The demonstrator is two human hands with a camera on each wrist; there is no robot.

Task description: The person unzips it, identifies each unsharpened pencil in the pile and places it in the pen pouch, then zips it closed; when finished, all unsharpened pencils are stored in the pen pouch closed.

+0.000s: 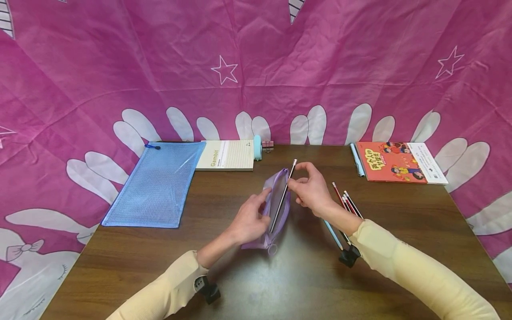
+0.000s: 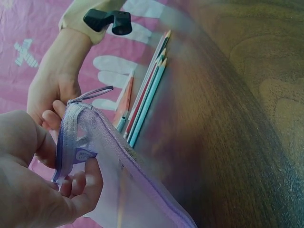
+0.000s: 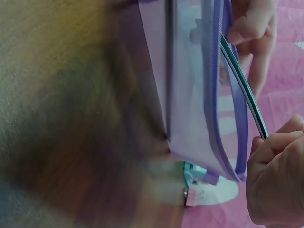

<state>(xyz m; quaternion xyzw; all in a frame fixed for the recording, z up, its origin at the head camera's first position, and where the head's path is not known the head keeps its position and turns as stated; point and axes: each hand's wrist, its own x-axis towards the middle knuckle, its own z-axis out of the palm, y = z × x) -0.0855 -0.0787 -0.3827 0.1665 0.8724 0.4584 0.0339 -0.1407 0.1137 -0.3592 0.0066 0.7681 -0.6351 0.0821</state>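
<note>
A purple see-through zip pouch stands with its mouth open over the table's middle. My left hand grips its zipped edge, thumb and fingers on either side of the rim, as the left wrist view shows. Between the fingertips of my right hand is a dark striped pencil with a white end on top. The pencil slants down, its lower part inside the pouch's mouth. In the head view, several more pencils lie under my right forearm, partly hidden by it.
A blue mesh zip folder lies at the left, overlapping a notepad. Beside the notepad are a turquoise object and a pink binder clip. At back right lie a light blue pen and an orange book.
</note>
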